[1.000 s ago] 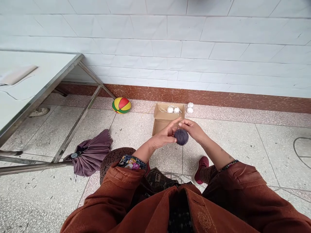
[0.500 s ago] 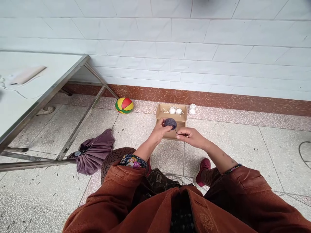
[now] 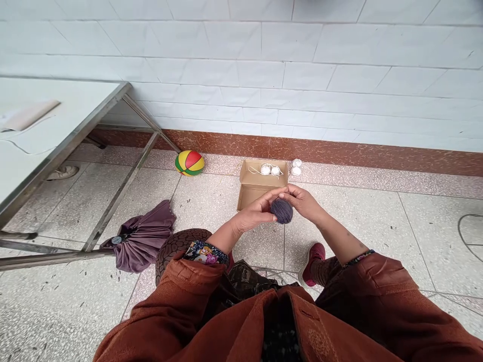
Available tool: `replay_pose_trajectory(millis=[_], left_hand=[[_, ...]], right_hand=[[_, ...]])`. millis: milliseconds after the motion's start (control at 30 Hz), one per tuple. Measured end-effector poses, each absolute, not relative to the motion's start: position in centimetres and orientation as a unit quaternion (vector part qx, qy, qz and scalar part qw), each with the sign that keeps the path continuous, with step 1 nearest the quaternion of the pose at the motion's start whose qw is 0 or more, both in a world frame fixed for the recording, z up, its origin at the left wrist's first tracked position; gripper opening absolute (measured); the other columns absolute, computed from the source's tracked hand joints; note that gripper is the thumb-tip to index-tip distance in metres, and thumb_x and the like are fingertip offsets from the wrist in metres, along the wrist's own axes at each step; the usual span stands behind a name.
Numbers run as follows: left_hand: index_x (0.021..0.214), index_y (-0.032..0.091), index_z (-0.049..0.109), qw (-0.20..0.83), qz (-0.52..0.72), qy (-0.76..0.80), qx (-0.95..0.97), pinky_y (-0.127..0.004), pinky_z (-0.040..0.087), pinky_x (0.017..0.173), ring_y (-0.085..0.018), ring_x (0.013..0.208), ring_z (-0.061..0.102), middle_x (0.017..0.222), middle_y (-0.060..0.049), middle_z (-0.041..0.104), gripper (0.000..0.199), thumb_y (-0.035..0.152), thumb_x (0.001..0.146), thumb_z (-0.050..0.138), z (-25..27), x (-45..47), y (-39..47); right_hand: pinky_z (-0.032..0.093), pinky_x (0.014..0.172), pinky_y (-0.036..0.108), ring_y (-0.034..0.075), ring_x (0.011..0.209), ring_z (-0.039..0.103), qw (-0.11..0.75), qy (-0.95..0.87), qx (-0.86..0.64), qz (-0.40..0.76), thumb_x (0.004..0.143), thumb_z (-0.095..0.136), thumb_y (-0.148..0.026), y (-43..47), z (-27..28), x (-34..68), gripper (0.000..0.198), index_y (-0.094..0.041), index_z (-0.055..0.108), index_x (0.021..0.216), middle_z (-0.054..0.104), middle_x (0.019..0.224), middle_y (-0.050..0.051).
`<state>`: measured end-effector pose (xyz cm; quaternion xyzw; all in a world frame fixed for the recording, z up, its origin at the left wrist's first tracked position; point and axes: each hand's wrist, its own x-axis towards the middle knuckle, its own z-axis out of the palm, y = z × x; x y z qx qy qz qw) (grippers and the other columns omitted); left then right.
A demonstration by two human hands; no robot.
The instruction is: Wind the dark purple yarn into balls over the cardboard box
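Note:
A dark purple-grey ball of yarn [image 3: 282, 211] is in front of me, above the floor. My left hand [image 3: 256, 211] grips it from the left, thumb on the near side and fingers behind. Against its top lies my right hand [image 3: 302, 202], thumb and fingers closed on the yarn; the loose strand is hidden. Just behind the hands stands an open cardboard box [image 3: 244, 196], partly covered by them. Two white yarn balls [image 3: 270, 169] with a loose strand rest in its far section.
Two more white balls [image 3: 296, 167] sit right of the box by the wall. A colourful ball [image 3: 189, 163] is to the left. Near the metal-framed table [image 3: 75, 128] lies a folded purple umbrella [image 3: 145, 236]. A cable [image 3: 462, 234] curves across the floor at right.
The yarn ball has moved right and nearer to me with my left hand. My right hand has gone from drawing a strand out at the side to the ball's top.

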<state>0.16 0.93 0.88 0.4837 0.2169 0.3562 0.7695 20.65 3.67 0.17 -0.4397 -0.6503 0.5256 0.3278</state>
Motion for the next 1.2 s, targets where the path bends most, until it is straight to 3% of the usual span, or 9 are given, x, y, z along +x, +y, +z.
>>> replay_pose_trajectory(millis=[100,300,533,633,767,867,1000,1200], left_hand=[[0.127,0.023,0.063,0.778,0.395,0.252,0.419,-0.04,0.047,0.098,-0.024,0.113,0.061,0.125,-0.01,0.063,0.057,0.025,0.072,0.079,0.9,0.0,1.2],[0.107,0.021,0.057,0.703,0.488,0.408,0.318,-0.035,0.05,0.089,-0.018,0.101,0.062,0.112,-0.005,0.063,0.049,0.025,0.066,0.082,-0.3,-0.4,2.6],[0.107,0.019,0.056,0.573,0.443,0.514,0.46,-0.037,0.045,0.095,-0.019,0.098,0.059,0.104,-0.004,0.063,0.053,0.026,0.063,0.083,-1.5,0.7,2.4],[0.123,0.021,0.053,0.613,0.403,0.451,0.508,-0.038,0.045,0.093,-0.02,0.096,0.06,0.109,-0.005,0.062,0.066,0.03,0.065,0.084,-1.2,1.2,1.8],[0.15,0.029,0.037,0.67,0.359,0.348,0.549,-0.04,0.045,0.093,-0.021,0.098,0.06,0.106,-0.004,0.062,0.09,0.03,0.072,0.083,-0.3,1.2,1.2],[0.15,0.033,0.042,0.713,0.371,0.3,0.513,-0.039,0.047,0.094,-0.023,0.106,0.06,0.117,-0.007,0.063,0.081,0.032,0.078,0.079,0.2,1.1,1.0],[0.138,0.028,0.057,0.774,0.391,0.273,0.416,-0.037,0.052,0.088,-0.024,0.108,0.063,0.134,-0.011,0.058,0.059,0.031,0.082,0.074,0.7,1.3,0.9],[0.134,0.022,0.056,0.781,0.449,0.283,0.329,-0.04,0.054,0.093,-0.021,0.099,0.068,0.122,-0.009,0.066,0.06,0.022,0.076,0.073,1.0,1.8,1.6]], right_hand=[[0.041,0.064,0.028,0.016,0.064,0.052,0.302,-0.668,-0.489,0.472,0.094,0.054,-0.043,3.6,-0.8,20.6,0.026,-0.023,0.059,0.079,0.057,0.067,-0.002],[0.041,0.067,0.028,0.017,0.069,0.054,0.249,-0.766,-0.425,0.413,0.096,0.053,-0.038,2.3,-1.3,19.7,0.025,-0.023,0.059,0.078,0.06,0.073,0.0],[0.045,0.071,0.03,0.017,0.073,0.058,0.295,-0.773,-0.33,0.455,0.096,0.058,-0.044,2.0,1.9,19.5,0.026,-0.023,0.068,0.084,0.066,0.08,0.002],[0.046,0.074,0.032,0.018,0.076,0.059,0.348,-0.734,-0.37,0.451,0.095,0.06,-0.045,2.9,2.2,20.1,0.025,-0.024,0.069,0.086,0.066,0.082,0.003],[0.045,0.078,0.034,0.019,0.079,0.058,0.396,-0.69,-0.435,0.423,0.092,0.061,-0.043,4.0,1.3,20.9,0.023,-0.023,0.067,0.082,0.065,0.081,0.002],[0.044,0.075,0.032,0.018,0.075,0.057,0.383,-0.672,-0.473,0.422,0.091,0.061,-0.042,4.1,0.1,21.0,0.024,-0.022,0.063,0.078,0.063,0.077,0.001],[0.045,0.074,0.03,0.018,0.077,0.06,0.336,-0.671,-0.504,0.428,0.094,0.051,-0.035,3.6,-1.3,20.6,0.021,-0.022,0.065,0.086,0.066,0.081,0.001],[0.047,0.074,0.031,0.021,0.081,0.063,0.283,-0.713,-0.531,0.359,0.096,0.046,-0.027,3.2,-2.7,20.7,0.02,-0.021,0.065,0.094,0.07,0.086,0.004]])
